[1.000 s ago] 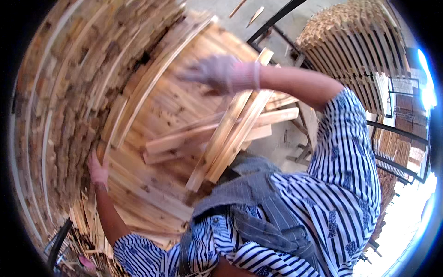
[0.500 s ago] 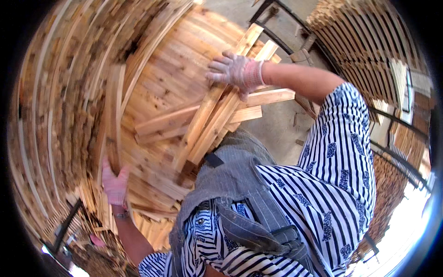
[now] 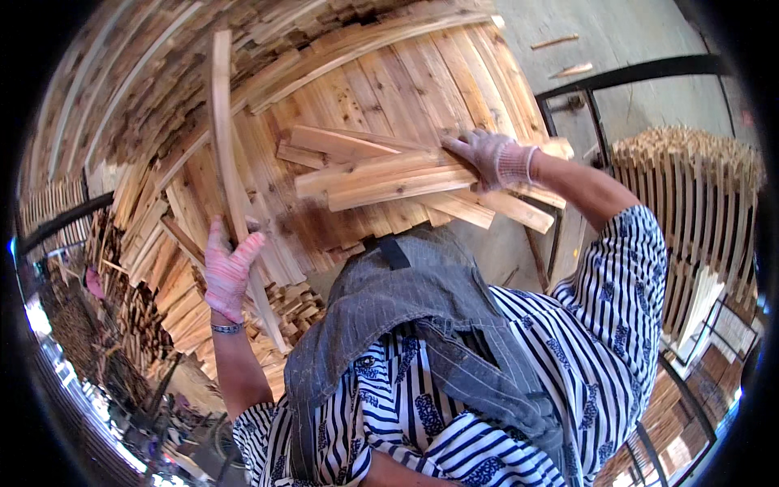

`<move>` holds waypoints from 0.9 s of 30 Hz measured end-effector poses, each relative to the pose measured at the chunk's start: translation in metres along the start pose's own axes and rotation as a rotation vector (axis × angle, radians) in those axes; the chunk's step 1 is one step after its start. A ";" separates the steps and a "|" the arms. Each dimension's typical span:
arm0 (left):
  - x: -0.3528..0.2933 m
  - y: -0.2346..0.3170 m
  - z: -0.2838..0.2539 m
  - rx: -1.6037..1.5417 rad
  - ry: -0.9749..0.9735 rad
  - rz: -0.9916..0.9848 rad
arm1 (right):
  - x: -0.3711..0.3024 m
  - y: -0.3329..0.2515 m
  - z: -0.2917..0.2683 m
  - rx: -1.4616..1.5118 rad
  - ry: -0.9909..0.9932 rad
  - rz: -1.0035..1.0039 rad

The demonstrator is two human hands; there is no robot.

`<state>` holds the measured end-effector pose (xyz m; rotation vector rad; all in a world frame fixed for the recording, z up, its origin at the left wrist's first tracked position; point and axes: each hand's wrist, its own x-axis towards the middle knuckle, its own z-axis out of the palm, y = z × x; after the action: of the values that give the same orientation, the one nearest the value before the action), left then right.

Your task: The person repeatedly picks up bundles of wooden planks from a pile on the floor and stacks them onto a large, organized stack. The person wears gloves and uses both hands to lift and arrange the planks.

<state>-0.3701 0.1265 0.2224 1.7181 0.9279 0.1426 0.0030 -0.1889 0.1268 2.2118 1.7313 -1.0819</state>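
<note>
My left hand [image 3: 227, 272], in a pinkish knit glove, is closed around a long narrow wooden strip [image 3: 223, 122]. The strip stands out lengthwise, its far end beyond the hand and its near end beside my apron. Gloved in white and pink, my right hand [image 3: 487, 158] lies over the right part of a loose pile of wooden boards [image 3: 381, 180], fingers stretched across the top. Shorter boards [image 3: 333, 144] lie crosswise under that pile. All of these rest on a broad layer of planks [image 3: 389, 81] laid side by side.
Stacked timber [image 3: 162, 89] rises along the far left. Loose wood offcuts [image 3: 187, 312] are heaped at the lower left. Black metal rails [image 3: 641, 73] and a slatted wood stack [image 3: 682, 195] stand to the right, with wood scraps [image 3: 572, 71] on the concrete floor [image 3: 503, 243].
The view has turned, so the planks and boards now lie more across it. My left hand still holds the strip, now angled over the planks' left side. My right hand stays on the boards.
</note>
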 end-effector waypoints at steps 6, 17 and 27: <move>0.017 0.025 0.004 -0.415 0.108 0.164 | -0.005 -0.033 -0.040 0.721 0.222 -0.166; 0.048 0.115 0.068 -0.841 0.166 0.345 | 0.031 -0.208 -0.136 0.618 1.013 -0.765; 0.007 0.066 0.046 -0.531 0.114 0.194 | 0.121 -0.216 -0.065 0.960 0.631 -0.503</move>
<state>-0.3077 0.0916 0.2595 1.3078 0.7200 0.5696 -0.1497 0.0122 0.1703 2.9840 2.4881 -1.7441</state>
